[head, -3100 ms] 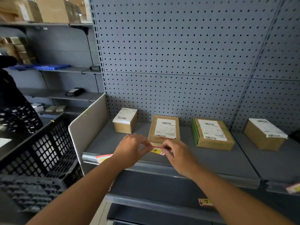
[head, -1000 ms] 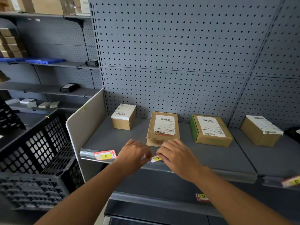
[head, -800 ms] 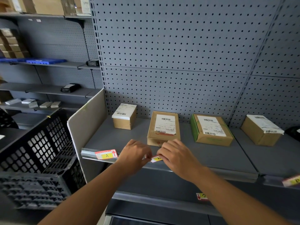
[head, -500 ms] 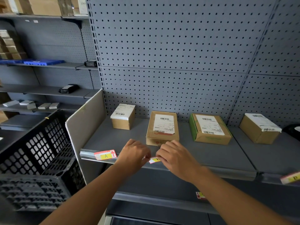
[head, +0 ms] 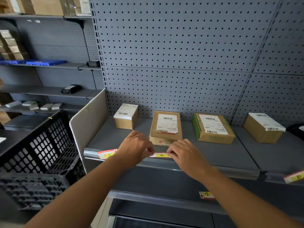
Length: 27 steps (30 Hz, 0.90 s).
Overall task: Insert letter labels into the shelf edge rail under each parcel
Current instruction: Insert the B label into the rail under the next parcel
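A yellow and red label marked B [head: 161, 155] lies along the shelf edge rail [head: 213, 168], just below the second parcel [head: 166, 127]. My left hand [head: 134, 147] pinches its left end and my right hand [head: 185, 153] pinches its right end. A label marked A [head: 107, 153] sits in the rail at the left, below the small parcel [head: 126, 116]. To the right stand a green-edged parcel [head: 212, 128] and a fourth parcel [head: 263, 127]. Another label [head: 294, 177] hangs at the rail's far right.
A black plastic crate [head: 41, 155] stands at the left beside a grey cardboard divider [head: 88, 119]. A lower shelf rail carries a yellow label [head: 207, 194]. Grey pegboard [head: 172, 55] backs the shelf. More shelves with boxes run along the far left.
My hands have spread apart along the rail, so the B label now shows flat and full length between my fingertips. Before, it was tilted and mostly covered.
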Each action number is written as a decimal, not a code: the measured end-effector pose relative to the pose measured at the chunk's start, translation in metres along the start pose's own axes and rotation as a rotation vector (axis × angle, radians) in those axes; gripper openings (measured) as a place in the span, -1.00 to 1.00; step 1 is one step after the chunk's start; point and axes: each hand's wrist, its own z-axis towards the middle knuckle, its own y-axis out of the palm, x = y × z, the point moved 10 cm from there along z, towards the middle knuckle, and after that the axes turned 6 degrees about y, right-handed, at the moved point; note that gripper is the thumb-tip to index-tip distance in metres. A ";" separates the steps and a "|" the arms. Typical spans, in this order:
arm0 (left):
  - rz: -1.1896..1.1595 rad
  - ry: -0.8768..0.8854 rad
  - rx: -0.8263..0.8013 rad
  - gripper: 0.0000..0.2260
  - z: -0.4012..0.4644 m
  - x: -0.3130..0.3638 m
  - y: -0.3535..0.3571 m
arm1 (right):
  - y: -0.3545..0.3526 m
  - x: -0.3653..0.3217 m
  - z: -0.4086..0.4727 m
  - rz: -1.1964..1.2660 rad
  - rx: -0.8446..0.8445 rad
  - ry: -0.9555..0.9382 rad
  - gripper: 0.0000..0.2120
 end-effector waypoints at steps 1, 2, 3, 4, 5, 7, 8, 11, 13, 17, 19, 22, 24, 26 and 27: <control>0.003 0.002 -0.010 -0.96 0.000 0.001 0.001 | -0.001 0.000 -0.002 -0.001 0.024 0.017 -0.90; 0.003 0.004 -0.022 -0.96 0.000 0.001 0.002 | -0.003 0.001 -0.005 -0.006 0.056 0.048 -0.90; -0.003 0.006 -0.035 -0.96 0.000 0.001 0.004 | -0.004 0.003 -0.010 -0.012 0.091 0.094 -0.87; -0.014 0.004 -0.050 -0.96 -0.001 0.000 0.005 | -0.005 0.005 -0.016 -0.017 0.120 0.141 -0.81; -0.025 -0.003 -0.062 -0.95 -0.002 -0.001 0.006 | -0.002 0.004 -0.024 -0.037 0.134 0.162 -0.75; -0.036 -0.022 -0.065 -0.94 -0.005 -0.004 0.008 | 0.011 -0.006 -0.038 -0.159 0.102 0.090 -0.68; -0.038 -0.035 -0.065 -0.93 -0.006 -0.005 0.009 | 0.021 -0.012 -0.044 -0.235 0.067 0.034 -0.67; -0.038 -0.068 -0.071 -0.93 -0.011 -0.006 0.014 | 0.042 -0.016 -0.052 -0.365 0.001 -0.022 -0.68; -0.026 -0.072 -0.058 -0.92 -0.011 -0.005 0.015 | 0.051 -0.016 -0.052 -0.410 -0.013 -0.009 -0.73; -0.014 -0.067 -0.038 -0.91 -0.007 -0.001 0.014 | 0.056 -0.015 -0.052 -0.470 0.006 0.010 -0.73; -0.018 -0.056 -0.027 -0.91 -0.004 0.001 0.011 | 0.055 -0.014 -0.051 -0.460 0.010 0.024 -0.66; -0.031 -0.053 -0.015 -0.92 -0.002 0.001 0.010 | 0.055 -0.015 -0.049 -0.456 0.003 0.022 -0.61; -0.036 -0.052 -0.029 -0.92 -0.002 0.001 0.013 | 0.055 -0.015 -0.048 -0.448 0.012 0.039 -0.61; -0.042 -0.052 -0.035 -0.92 -0.003 0.001 0.016 | 0.058 -0.013 -0.048 -0.438 0.014 0.068 -0.63; -0.044 -0.054 -0.038 -0.93 -0.003 0.001 0.018 | 0.060 -0.012 -0.048 -0.436 0.011 0.079 -0.65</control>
